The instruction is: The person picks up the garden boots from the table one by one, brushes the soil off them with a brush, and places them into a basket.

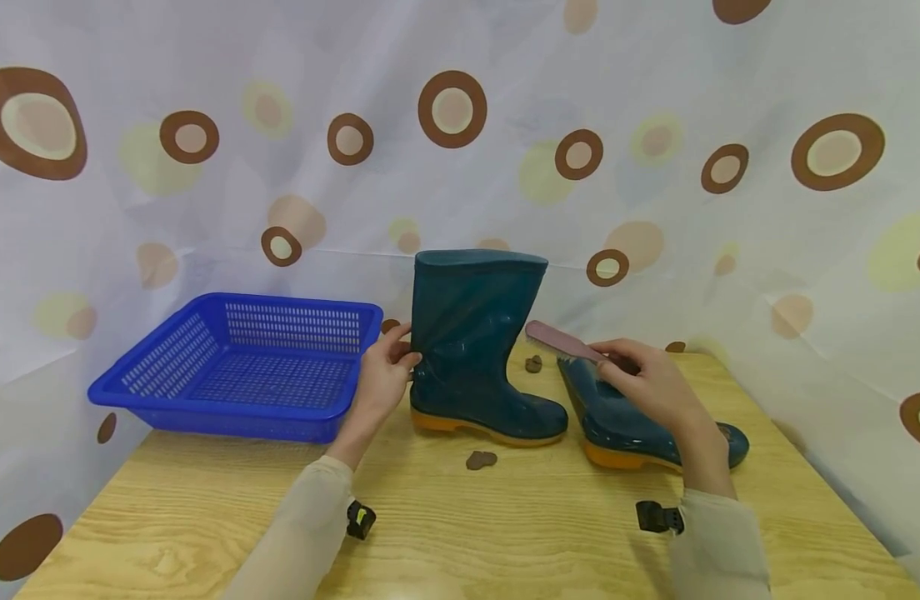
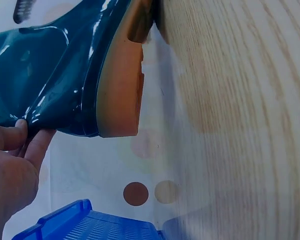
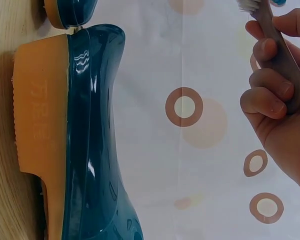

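A dark teal rain boot with an orange sole stands upright in the middle of the table. My left hand pinches the back of its shaft above the heel, thumb and fingers on the rubber in the left wrist view. My right hand grips the handle of a pink scrubbing brush, its bristles facing down. The brush head is just right of the upright boot. Beneath the right hand, a second teal rain boot lies tipped over, partly hidden by that hand.
A blue plastic basket with slotted sides stands at the left. One brown clump lies in front of the upright boot, another brown clump behind, between the boots. A dotted sheet hangs behind the wooden table.
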`<action>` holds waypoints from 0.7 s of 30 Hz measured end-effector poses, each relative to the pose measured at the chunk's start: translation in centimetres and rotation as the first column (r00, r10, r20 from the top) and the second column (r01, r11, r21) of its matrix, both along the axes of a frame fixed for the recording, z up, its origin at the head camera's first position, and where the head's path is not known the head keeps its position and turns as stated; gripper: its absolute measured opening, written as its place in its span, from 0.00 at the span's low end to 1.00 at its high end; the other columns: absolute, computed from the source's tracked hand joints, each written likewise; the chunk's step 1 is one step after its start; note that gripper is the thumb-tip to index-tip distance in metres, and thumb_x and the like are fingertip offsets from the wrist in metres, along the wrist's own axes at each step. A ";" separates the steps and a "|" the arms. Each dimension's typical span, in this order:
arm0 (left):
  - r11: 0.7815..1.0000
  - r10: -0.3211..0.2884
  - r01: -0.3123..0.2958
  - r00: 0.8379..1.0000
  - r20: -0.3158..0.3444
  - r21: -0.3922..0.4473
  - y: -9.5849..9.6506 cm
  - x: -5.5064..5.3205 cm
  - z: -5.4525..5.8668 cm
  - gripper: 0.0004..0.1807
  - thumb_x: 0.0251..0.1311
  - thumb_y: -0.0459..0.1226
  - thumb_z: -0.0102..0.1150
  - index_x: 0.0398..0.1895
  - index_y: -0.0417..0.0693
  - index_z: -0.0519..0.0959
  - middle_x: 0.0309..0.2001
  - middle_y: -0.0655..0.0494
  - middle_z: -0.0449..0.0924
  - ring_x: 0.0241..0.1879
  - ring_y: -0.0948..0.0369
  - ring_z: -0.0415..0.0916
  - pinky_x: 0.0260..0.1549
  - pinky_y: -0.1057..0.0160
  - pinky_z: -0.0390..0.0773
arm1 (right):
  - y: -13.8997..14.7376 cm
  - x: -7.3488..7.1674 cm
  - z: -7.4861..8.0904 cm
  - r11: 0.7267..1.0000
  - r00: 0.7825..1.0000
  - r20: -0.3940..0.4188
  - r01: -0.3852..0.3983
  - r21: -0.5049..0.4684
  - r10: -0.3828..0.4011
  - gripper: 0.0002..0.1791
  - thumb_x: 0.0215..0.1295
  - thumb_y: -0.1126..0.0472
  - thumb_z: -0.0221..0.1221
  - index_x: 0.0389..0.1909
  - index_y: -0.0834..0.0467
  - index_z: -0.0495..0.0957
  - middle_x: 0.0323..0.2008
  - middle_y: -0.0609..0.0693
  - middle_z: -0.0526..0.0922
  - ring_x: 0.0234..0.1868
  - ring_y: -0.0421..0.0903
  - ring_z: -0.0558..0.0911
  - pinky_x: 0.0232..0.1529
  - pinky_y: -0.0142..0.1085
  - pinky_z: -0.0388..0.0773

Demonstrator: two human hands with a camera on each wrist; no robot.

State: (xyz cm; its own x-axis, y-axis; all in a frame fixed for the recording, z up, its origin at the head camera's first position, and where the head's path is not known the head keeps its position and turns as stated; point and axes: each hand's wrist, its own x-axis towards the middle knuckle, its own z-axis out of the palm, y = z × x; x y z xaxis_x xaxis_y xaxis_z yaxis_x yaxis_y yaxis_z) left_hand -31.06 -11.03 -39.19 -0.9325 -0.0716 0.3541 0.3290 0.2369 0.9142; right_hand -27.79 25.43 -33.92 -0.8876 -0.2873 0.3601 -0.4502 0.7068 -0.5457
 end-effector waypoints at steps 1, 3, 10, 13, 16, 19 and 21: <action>1.000 0.001 -0.001 1.000 0.004 0.005 0.0 0.0 0.1 0.26 0.67 0.27 0.55 0.68 0.46 0.71 0.45 0.38 0.82 0.45 0.48 0.83 0.44 0.53 0.84 | 0.0 0.0 0.0 1.000 1.000 -0.001 0.001 0.001 -0.001 0.18 0.74 0.56 0.53 0.60 0.57 0.78 0.40 0.53 0.82 0.32 0.41 0.74 0.34 0.34 0.71; 1.000 0.010 -0.010 1.000 0.005 0.011 0.0 0.0 0.2 0.25 0.67 0.27 0.55 0.68 0.46 0.72 0.46 0.38 0.82 0.46 0.49 0.83 0.44 0.53 0.84 | 0.1 -0.1 0.0 1.000 1.000 -0.001 0.002 -0.001 -0.002 0.18 0.74 0.56 0.53 0.60 0.57 0.78 0.40 0.53 0.82 0.32 0.41 0.74 0.34 0.33 0.71; 0.998 0.057 -0.057 0.998 -0.011 0.036 0.1 0.3 0.7 0.25 0.67 0.26 0.54 0.66 0.49 0.74 0.46 0.40 0.84 0.45 0.51 0.83 0.42 0.56 0.85 | 0.5 0.0 -0.1 1.000 1.000 0.017 0.007 -0.016 -0.007 0.19 0.74 0.56 0.53 0.60 0.58 0.78 0.41 0.55 0.82 0.32 0.40 0.74 0.32 0.33 0.71; 0.994 0.071 -0.069 0.997 -0.020 0.079 0.2 0.5 0.8 0.25 0.66 0.26 0.55 0.65 0.48 0.75 0.47 0.39 0.84 0.45 0.51 0.84 0.40 0.58 0.85 | 0.6 0.0 -0.1 1.000 1.000 0.020 0.012 -0.021 -0.012 0.19 0.74 0.55 0.52 0.60 0.58 0.77 0.41 0.54 0.82 0.31 0.40 0.74 0.32 0.33 0.71; 0.989 0.085 -0.081 0.996 -0.035 0.123 0.3 0.5 1.0 0.24 0.66 0.25 0.55 0.64 0.47 0.76 0.48 0.38 0.84 0.45 0.51 0.84 0.38 0.59 0.85 | 0.7 0.0 -0.1 1.000 1.000 0.013 0.015 -0.021 -0.015 0.19 0.74 0.55 0.52 0.60 0.57 0.77 0.39 0.54 0.81 0.30 0.40 0.73 0.31 0.33 0.71; 0.985 0.094 -0.086 0.995 -0.046 0.152 0.2 0.5 1.4 0.23 0.66 0.25 0.55 0.63 0.48 0.77 0.48 0.39 0.84 0.46 0.52 0.83 0.37 0.60 0.85 | 0.8 0.0 -0.1 1.000 1.000 0.008 0.013 -0.024 -0.013 0.19 0.75 0.55 0.52 0.60 0.58 0.77 0.39 0.55 0.81 0.29 0.40 0.73 0.30 0.33 0.71; 0.984 0.093 -0.084 0.994 -0.048 0.158 0.1 0.4 1.8 0.23 0.66 0.25 0.55 0.63 0.49 0.77 0.47 0.39 0.84 0.46 0.52 0.83 0.38 0.60 0.85 | 0.9 0.0 -0.1 1.000 1.000 0.001 0.015 -0.021 -0.015 0.19 0.74 0.55 0.52 0.60 0.58 0.77 0.39 0.55 0.81 0.29 0.40 0.73 0.30 0.33 0.70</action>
State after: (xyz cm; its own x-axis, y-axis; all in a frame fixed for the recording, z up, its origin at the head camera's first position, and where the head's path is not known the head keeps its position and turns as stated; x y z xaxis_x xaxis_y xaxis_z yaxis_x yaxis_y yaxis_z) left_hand -30.63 -10.90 -37.40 -0.8992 -0.2115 0.3831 0.3642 0.1234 0.9231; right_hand -27.82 26.33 -34.01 -0.8919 -0.2664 0.3655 -0.4395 0.7016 -0.5610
